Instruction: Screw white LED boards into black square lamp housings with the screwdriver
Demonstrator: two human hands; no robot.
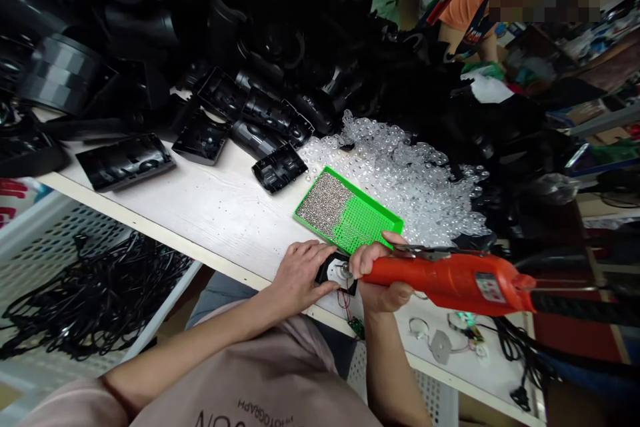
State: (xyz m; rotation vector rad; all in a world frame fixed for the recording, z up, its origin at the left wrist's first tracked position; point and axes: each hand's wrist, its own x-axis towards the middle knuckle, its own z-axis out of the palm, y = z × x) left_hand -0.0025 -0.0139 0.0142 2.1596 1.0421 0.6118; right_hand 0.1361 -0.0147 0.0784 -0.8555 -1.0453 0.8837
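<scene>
My right hand (383,273) is wrapped round an orange-red electric screwdriver (450,280), whose tip points left onto a small black plastic part (331,270) at the front edge of the white table (220,207). My left hand (300,273) rests on that black part and holds it down, fingers curled over it. Thin red wires and a small green circuit board (357,327) hang from the part just below my hands. Right behind my hands lies a green tray (370,217), its left half covered with small screws.
A heap of clear plastic lenses (410,173) lies behind the tray. Black plastic housings (250,113) are piled across the back and left. A white crate with black cables (95,287) stands at the left. Small parts and boards (450,340) lie at the right. Another person (470,13) is far back.
</scene>
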